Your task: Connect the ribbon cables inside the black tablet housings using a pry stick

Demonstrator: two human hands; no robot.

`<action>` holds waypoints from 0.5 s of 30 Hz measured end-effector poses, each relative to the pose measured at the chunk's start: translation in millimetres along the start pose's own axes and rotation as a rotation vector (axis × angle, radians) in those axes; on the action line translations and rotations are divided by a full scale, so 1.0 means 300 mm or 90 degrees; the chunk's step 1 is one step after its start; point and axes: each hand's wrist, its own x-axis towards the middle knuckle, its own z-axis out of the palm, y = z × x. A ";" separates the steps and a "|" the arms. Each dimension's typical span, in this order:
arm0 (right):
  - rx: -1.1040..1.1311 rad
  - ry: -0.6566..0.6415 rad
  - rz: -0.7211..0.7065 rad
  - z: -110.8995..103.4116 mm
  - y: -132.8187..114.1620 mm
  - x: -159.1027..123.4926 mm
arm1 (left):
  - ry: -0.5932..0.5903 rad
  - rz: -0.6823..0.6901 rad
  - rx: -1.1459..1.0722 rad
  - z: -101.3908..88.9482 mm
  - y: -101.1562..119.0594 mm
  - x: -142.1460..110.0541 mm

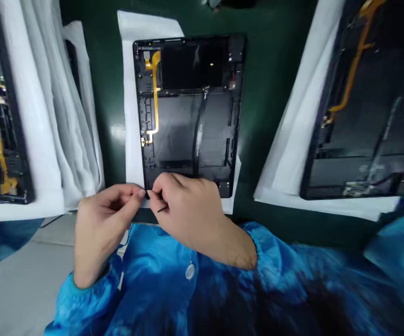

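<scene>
An opened tablet housing (177, 126) lies in front of me on a white foam sheet (132, 116). An orange flex cable (156, 105) runs down its left side, and a dark strip crosses its middle. At the near left corner, my left hand (100, 226) has thumb and forefinger pinched together; what lies between them is too small to tell. Close beside it, my right hand (191, 217) is closed over the near edge, its fingertips almost meeting the left ones. A thin black strip (162, 209) pokes out from its curled fingers. Both hands cover part of the near edge.
On the right, another opened housing (370, 126) rests on white foam. To the left are layered white foam sheets (48, 107) and a further housing (22, 154). The table (265, 93) is dark green. Blue sleeves show at both lower sides.
</scene>
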 end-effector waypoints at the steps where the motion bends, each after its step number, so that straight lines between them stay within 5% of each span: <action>1: 0.000 -0.001 0.001 0.000 0.000 -0.001 | 0.000 0.001 -0.009 -0.003 0.002 -0.002; 11: 0.013 0.005 -0.055 -0.002 0.014 -0.024 | 0.001 0.031 -0.018 0.000 -0.011 0.001; 15: 0.121 0.042 -0.070 -0.011 0.027 -0.050 | -0.004 0.040 -0.031 -0.002 -0.005 0.000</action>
